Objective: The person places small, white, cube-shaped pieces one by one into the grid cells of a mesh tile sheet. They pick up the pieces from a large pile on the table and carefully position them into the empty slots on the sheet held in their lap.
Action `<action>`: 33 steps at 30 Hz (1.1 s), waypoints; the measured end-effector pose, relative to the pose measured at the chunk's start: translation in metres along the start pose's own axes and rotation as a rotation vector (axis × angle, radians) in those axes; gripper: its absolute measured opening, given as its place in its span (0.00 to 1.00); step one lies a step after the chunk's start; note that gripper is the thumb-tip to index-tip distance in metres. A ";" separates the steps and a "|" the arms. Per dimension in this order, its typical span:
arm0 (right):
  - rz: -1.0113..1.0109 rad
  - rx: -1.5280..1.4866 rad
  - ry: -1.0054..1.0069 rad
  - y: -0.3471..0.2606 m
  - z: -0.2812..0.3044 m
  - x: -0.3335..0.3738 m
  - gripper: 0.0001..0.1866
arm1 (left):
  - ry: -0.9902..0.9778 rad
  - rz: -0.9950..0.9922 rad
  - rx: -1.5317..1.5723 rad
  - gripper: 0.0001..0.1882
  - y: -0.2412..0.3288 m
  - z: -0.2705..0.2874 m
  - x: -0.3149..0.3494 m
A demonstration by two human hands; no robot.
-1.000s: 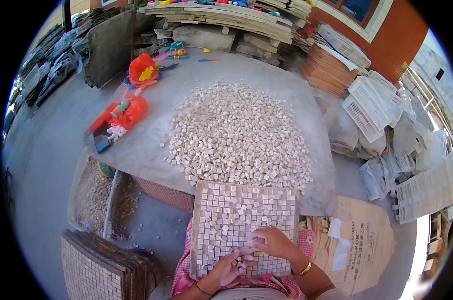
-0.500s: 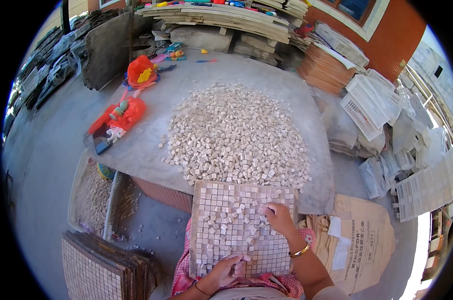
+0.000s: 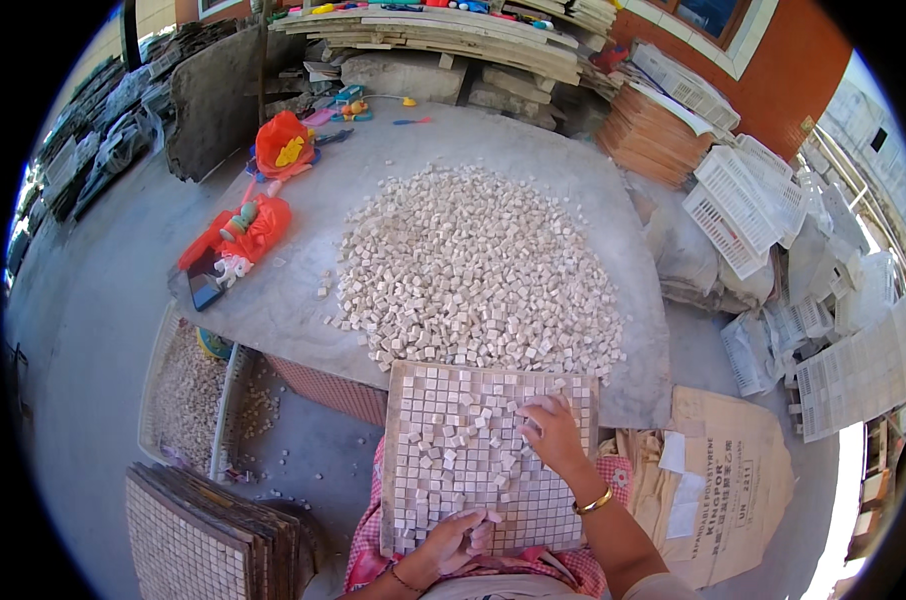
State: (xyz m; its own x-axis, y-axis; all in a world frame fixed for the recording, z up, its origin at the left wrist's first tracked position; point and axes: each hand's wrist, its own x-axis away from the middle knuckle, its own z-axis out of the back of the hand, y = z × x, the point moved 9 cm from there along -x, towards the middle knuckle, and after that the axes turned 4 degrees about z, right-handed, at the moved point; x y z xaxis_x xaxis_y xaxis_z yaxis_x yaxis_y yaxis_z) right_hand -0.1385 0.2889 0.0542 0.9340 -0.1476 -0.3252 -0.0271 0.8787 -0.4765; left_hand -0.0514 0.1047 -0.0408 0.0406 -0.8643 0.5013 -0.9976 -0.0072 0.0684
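Note:
A square gridded tray [image 3: 393,455] rests tilted on my lap, its far edge by the table. Small pale stone cubes [image 3: 448,430] fill many of its cells, and several lie loose on top. Over the tray's right half is my right hand [image 3: 556,440], fingers bent and thumb apart from them, with no cube visible between. My left hand [image 3: 455,540] stays at the tray's near edge, fingers curled in; what they hold, if anything, is hidden. Beyond the tray a big heap of the same cubes [image 3: 473,270] covers the middle of the grey table [image 3: 303,260].
On the table's left lie red plastic bags [image 3: 263,225], toys and a phone [image 3: 204,292]. Below left stand a white crate [image 3: 158,400] of cubes and a stack of filled trays [image 3: 188,535]. A brown paper sack [image 3: 733,490] and white plastic baskets [image 3: 738,210] are at the right.
My right hand has shifted slightly left and up over the tray, and its fingers have come apart from a pinch. The left hand stays where it was.

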 end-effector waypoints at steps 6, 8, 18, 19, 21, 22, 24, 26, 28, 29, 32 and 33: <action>0.048 -0.004 -0.037 0.003 -0.007 0.001 0.06 | 0.004 0.028 -0.004 0.14 -0.004 0.004 -0.003; 0.057 0.013 -0.080 0.002 -0.008 -0.001 0.05 | -0.004 0.028 -0.008 0.14 -0.004 0.002 -0.003; 0.023 -0.043 -0.104 -0.023 -0.030 0.007 0.05 | 0.018 -0.004 -0.060 0.14 -0.002 0.003 -0.002; 0.022 -0.033 -0.096 -0.024 -0.030 0.008 0.05 | 0.011 -0.005 -0.056 0.14 -0.003 0.005 -0.003; -0.035 -0.036 -0.145 -0.019 -0.034 0.007 0.07 | -0.001 -0.004 -0.058 0.14 -0.003 0.005 -0.003; -0.063 -0.037 -0.171 -0.016 -0.035 0.007 0.08 | -0.005 -0.002 -0.064 0.14 -0.003 0.005 -0.002; -0.054 -0.061 -0.106 -0.017 -0.031 0.007 0.07 | -0.010 -0.006 -0.059 0.14 -0.003 0.005 -0.003; -0.056 -0.120 -0.142 -0.021 -0.031 0.012 0.08 | -0.011 -0.017 -0.038 0.14 -0.003 0.005 -0.004; -0.072 -0.217 -0.281 -0.036 -0.027 0.026 0.08 | 0.097 -0.082 -0.042 0.14 0.009 -0.005 0.000; -0.074 -0.261 -0.442 -0.048 -0.031 0.033 0.09 | 0.150 -0.112 -0.045 0.13 0.014 -0.007 0.002; -0.123 -0.350 -0.751 -0.066 -0.034 0.054 0.11 | 0.209 -0.150 -0.025 0.13 0.017 0.000 0.002; -0.121 -0.287 -0.569 -0.055 -0.022 0.048 0.11 | 0.153 -0.128 -0.056 0.13 0.014 0.000 -0.001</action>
State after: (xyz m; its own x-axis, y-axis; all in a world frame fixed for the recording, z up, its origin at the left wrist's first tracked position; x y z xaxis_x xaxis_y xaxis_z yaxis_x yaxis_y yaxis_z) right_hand -0.1004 0.2235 0.0472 0.9770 0.0955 0.1905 0.0694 0.7028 -0.7080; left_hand -0.0656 0.1060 -0.0401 0.1792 -0.7714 0.6106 -0.9793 -0.0807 0.1855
